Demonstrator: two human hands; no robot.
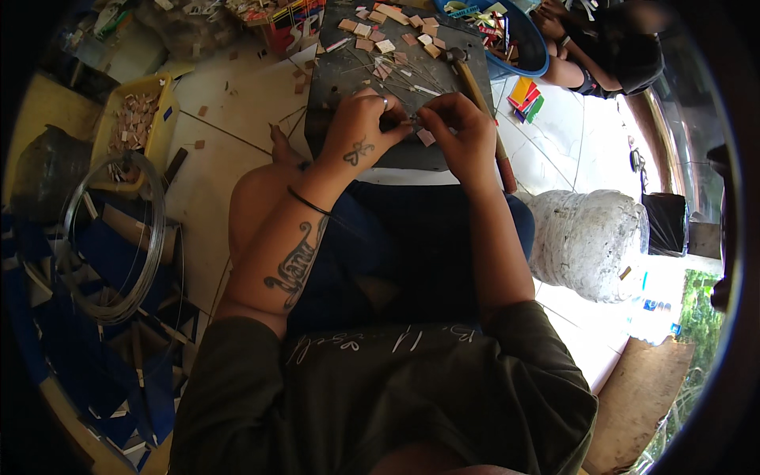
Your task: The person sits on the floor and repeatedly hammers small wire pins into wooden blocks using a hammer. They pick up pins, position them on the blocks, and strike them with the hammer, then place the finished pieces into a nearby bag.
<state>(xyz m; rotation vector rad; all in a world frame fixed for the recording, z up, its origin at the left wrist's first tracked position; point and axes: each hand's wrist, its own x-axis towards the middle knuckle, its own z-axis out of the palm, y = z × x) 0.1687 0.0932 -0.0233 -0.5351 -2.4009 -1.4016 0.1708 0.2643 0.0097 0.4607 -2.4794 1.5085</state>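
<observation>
My left hand [366,127] and my right hand [459,131] meet over the near part of a dark, low work table [336,83]. Both are closed in a pinch, fingertips almost touching. Something tiny sits between them, too small and covered to name. Just beyond my fingers lie several thin wire pieces [404,77]. A small flat wooden piece [426,138] rests beside my right fingertips. More small wooden pieces [385,46] are scattered over the table's far half. Along the table's right side lies a hammer [473,85], its head pointing away from me, its handle passing behind my right hand.
A blue basin [518,65] of colourful scraps stands far right, near another person's arm [582,59]. Left are a yellow crate [162,131] of wooden pieces and a wire coil [70,229] above blue pieces. A large wrapped plastic bottle [586,241] lies right.
</observation>
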